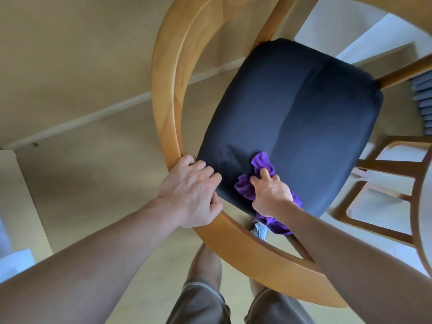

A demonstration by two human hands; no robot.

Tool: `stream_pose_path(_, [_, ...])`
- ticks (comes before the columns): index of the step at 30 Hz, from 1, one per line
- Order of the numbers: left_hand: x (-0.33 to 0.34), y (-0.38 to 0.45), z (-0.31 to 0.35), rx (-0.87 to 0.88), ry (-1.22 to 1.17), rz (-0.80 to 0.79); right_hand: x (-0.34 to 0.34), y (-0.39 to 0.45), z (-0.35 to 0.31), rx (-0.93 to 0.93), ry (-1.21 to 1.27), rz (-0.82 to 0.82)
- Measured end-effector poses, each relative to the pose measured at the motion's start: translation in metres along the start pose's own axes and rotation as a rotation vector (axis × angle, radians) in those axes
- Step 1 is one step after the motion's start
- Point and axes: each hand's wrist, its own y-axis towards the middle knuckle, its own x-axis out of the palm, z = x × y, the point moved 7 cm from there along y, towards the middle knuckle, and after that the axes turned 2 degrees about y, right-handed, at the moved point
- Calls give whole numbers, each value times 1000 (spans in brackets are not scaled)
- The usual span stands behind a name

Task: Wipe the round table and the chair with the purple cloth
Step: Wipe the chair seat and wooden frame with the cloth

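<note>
I look straight down on a wooden chair with a curved backrest rail and a dark navy seat cushion. My left hand is closed over the curved rail at the seat's near left corner. My right hand presses the crumpled purple cloth onto the near edge of the cushion; part of the cloth hangs down behind the seat below my wrist. At the far right, a pale rounded table edge shows, blurred.
A second wooden chair frame stands to the right, close to the seat. Light wood floor lies all around, with a skirting board along a wall at left. My legs and a shoe are below the rail.
</note>
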Motion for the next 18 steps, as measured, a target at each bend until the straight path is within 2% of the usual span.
stream_pose_path(3, [4, 2, 0, 55, 61, -97, 5, -15, 23, 79, 74, -44])
stream_pose_path(5, [-4, 12, -15, 124, 108, -105, -6, -18, 21, 98, 202, -5])
stream_pose_path(8, [-24, 42, -50, 215, 250, -90, -49, -8, -3, 21, 325, 199])
stream_pose_path(11, [-27, 51, -56, 301, 300, -105, -97, 21, -48, -93, 323, 367])
stream_pose_path(14, [-23, 48, -50, 364, 315, -104, -104, 55, -87, -103, 165, 284])
stream_pose_path(18, [-28, 50, -51, 369, 305, -79, -62, 48, -87, -58, 60, 213])
